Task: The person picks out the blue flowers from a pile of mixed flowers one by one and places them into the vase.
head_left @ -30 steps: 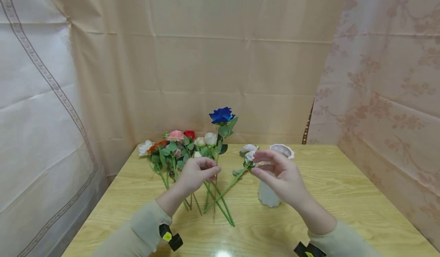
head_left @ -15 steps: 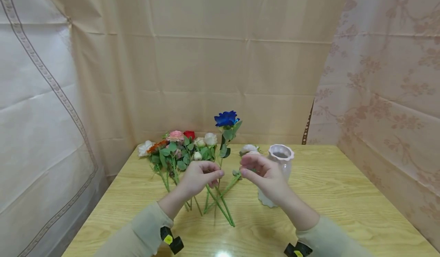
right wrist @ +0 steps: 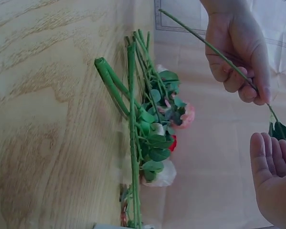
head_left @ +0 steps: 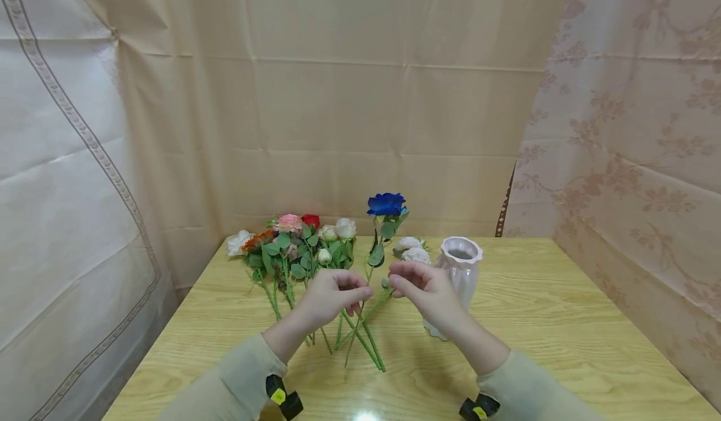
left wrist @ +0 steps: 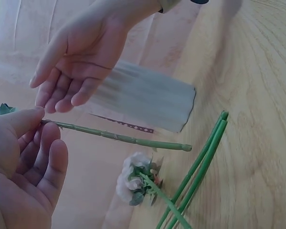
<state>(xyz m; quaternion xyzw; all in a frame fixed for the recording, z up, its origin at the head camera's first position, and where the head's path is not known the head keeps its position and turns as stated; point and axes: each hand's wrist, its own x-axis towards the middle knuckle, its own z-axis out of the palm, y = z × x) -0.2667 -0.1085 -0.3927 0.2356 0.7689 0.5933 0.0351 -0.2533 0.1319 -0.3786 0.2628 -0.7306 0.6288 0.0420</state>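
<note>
My left hand [head_left: 332, 296] pinches the stem of a blue rose [head_left: 386, 204] between thumb and fingers. The bloom stands up above the hand, leaning slightly right, and the bare stem [left wrist: 128, 139] runs down past the palm. Close to the right of that stem, my right hand [head_left: 428, 293] is raised with fingers loosely bent and nothing in them. In the right wrist view the right hand's fingers [right wrist: 259, 155] lie near the rose's leaves [right wrist: 281, 131]. A pale ribbed vase [head_left: 466, 280] with a scalloped rim stands upright behind the right hand, partly hidden by it.
Left of centre lies a pile of flowers with a pink bloom [head_left: 290, 223], a red rose [head_left: 310, 220] and white ones, stems toward me. A white flower [head_left: 415, 255] lies beside the vase, its stem crossing other green stems [head_left: 372, 346]. Curtains [head_left: 366, 96] surround the table.
My left hand has shifted slightly right and the blue rose has moved right and lower, tilting rightward. My right hand has come left from in front of the vase toward the rose's stem.
</note>
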